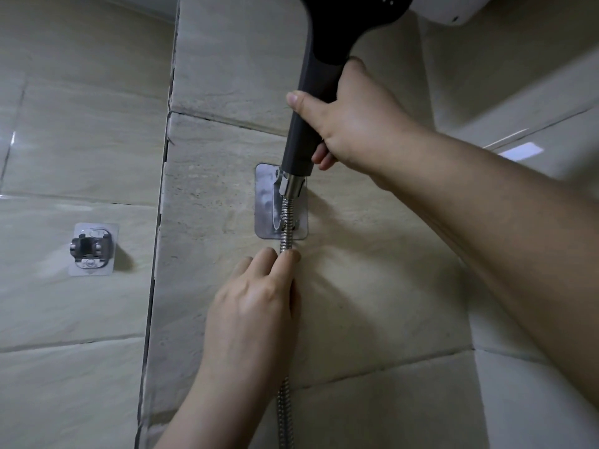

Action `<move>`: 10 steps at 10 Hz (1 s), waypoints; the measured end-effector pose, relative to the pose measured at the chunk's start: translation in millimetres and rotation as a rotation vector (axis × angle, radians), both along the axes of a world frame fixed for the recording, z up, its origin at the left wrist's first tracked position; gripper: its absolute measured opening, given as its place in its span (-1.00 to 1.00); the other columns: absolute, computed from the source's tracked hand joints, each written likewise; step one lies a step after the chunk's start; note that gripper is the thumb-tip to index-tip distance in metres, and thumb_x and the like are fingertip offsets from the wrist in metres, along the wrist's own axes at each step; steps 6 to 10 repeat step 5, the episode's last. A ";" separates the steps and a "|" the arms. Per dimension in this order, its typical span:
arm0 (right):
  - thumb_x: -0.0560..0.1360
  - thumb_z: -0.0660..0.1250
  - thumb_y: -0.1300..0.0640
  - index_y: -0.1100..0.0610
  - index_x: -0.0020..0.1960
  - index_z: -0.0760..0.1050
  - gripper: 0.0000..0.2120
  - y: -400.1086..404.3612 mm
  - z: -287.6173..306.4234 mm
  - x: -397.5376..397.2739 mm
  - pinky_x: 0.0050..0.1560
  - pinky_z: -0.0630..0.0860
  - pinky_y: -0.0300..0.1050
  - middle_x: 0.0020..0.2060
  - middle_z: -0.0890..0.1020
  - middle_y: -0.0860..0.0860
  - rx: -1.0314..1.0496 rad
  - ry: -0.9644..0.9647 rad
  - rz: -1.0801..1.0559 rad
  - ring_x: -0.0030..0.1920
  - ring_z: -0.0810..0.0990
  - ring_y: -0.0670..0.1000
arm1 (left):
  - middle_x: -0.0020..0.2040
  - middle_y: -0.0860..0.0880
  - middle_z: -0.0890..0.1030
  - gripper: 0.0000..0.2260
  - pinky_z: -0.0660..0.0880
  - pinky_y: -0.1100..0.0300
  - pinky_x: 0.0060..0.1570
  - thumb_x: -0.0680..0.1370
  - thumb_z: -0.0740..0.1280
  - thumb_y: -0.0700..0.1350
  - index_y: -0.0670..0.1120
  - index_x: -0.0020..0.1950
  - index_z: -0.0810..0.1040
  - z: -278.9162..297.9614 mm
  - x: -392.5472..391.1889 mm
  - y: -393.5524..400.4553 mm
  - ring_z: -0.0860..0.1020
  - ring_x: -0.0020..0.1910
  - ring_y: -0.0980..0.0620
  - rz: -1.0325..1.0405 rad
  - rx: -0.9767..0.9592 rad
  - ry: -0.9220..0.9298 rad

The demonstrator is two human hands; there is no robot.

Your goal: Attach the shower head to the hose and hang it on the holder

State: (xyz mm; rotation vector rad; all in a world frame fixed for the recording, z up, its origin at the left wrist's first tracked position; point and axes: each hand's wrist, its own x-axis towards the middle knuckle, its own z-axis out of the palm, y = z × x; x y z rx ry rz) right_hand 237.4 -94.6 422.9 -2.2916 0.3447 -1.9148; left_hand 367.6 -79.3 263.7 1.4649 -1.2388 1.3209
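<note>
Dark grey plastic shower head (319, 92) stands upright, handle base just above clear wall holder (281, 202). Right hand (353, 118) fingers wrapped round handle; left hand (256, 303) fingers pinching ribbed steel hose (287, 228) directly below holder. Next: lower straight down, prob.

The shower head (319, 69) is matte black-grey, its nut (290, 185) plain silver. The hose (287, 228) is silver with a ribbed spiral pattern. The holder (270, 202) is shiny chrome. The wall tiles (223, 59) are beige, faintly veined, with dark grout.
</note>
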 end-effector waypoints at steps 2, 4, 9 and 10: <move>0.57 0.25 -0.07 0.17 0.27 0.28 -0.59 2.0 -1.0 0.1 -0.61 0.47 -0.31 -0.19 0.53 -0.03 0.019 -0.009 -0.007 -0.42 0.55 -0.06 | -0.25 -0.06 0.56 -0.78 0.31 0.13 -0.44 0.39 0.41 -0.21 -0.11 0.03 0.58 1.0 -0.9 1.2 0.53 -0.31 -0.16 -0.007 0.028 0.009; 0.55 0.27 -0.11 0.15 0.25 0.33 -0.58 -6.1 -3.4 -1.2 -0.61 0.39 -0.33 0.00 0.60 0.04 0.052 0.027 -0.005 -0.28 0.58 -0.02 | -0.24 -0.07 0.55 -0.73 0.32 0.12 -0.39 0.39 0.42 -0.20 -0.10 0.09 0.58 -0.7 0.2 0.9 0.52 -0.29 -0.15 -0.026 0.029 -0.015; 0.55 0.25 -0.13 0.15 0.27 0.32 -0.56 -9.0 -11.9 -2.7 -0.60 0.41 -0.34 0.03 0.60 0.08 0.066 0.006 0.009 -0.24 0.60 -0.01 | -0.22 -0.07 0.56 -0.68 0.34 0.12 -0.36 0.40 0.43 -0.17 -0.09 0.15 0.56 -5.1 1.7 1.1 0.53 -0.27 -0.15 -0.066 0.019 0.003; 0.55 0.25 -0.13 0.15 0.27 0.32 -0.56 -9.0 -11.9 -2.7 -0.60 0.41 -0.34 0.03 0.60 0.08 0.066 0.006 0.009 -0.24 0.60 -0.01 | -0.22 -0.07 0.56 -0.68 0.34 0.12 -0.36 0.40 0.43 -0.17 -0.09 0.15 0.56 -5.1 1.7 1.1 0.53 -0.27 -0.15 -0.066 0.019 0.003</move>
